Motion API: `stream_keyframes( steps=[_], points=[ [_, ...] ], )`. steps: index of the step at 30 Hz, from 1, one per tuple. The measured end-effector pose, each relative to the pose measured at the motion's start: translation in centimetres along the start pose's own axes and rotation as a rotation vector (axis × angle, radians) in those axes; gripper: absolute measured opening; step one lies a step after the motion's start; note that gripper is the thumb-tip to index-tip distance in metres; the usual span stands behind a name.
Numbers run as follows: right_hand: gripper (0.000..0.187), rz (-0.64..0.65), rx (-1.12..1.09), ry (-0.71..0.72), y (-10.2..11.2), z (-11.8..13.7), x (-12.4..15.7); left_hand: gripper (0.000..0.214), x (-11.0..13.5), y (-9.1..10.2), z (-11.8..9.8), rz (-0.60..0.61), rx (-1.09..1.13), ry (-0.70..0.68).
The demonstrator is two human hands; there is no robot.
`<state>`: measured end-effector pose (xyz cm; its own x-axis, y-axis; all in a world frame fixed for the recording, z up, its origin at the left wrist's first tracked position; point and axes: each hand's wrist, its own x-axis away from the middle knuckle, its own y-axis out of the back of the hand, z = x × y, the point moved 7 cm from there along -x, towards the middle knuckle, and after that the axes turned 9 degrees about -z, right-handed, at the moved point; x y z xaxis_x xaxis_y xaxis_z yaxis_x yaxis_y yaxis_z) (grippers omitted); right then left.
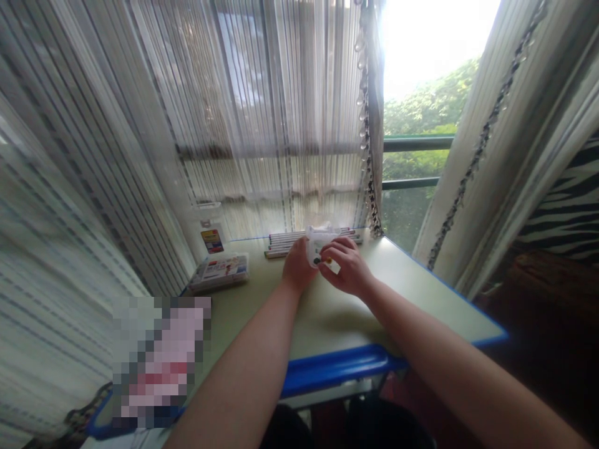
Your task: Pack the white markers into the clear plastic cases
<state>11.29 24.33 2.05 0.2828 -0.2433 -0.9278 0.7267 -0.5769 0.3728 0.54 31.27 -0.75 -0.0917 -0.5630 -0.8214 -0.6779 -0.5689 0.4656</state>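
Note:
My left hand [298, 267] is closed round the side of a clear plastic container [313, 244], held just above the table. At the container's near end, my right hand [347, 267] has its thumb and fingers drawn together in a pinch. Between those fingertips shows a small thing with a yellow end, too small to name. A dark round spot is visible beside it, at the container's end. Behind both hands, several slim markers [281, 244] lie in a row on the table.
The pale table [416, 299] has a blue rim. A flat plastic case [222, 269] with a printed label lies at the left, with a clear hang-tab package [211, 234] upright behind it. Pixelated pink sheet [175, 349] at the front left. Curtains [281, 112] hang behind the table.

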Motion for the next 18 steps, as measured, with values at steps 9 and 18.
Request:
stream_keyframes(
  steps=[9,18],
  points=[
    [0.019,0.024,0.015,-0.005,0.4,-0.2,0.1,0.031,-0.1,0.0,0.5,-0.02,0.011,0.038],
    [0.018,0.098,0.209,0.052,1.5,-0.8,0.0,0.031,-0.1,0.3,0.6,-0.062,0.033,0.058]
  ],
)
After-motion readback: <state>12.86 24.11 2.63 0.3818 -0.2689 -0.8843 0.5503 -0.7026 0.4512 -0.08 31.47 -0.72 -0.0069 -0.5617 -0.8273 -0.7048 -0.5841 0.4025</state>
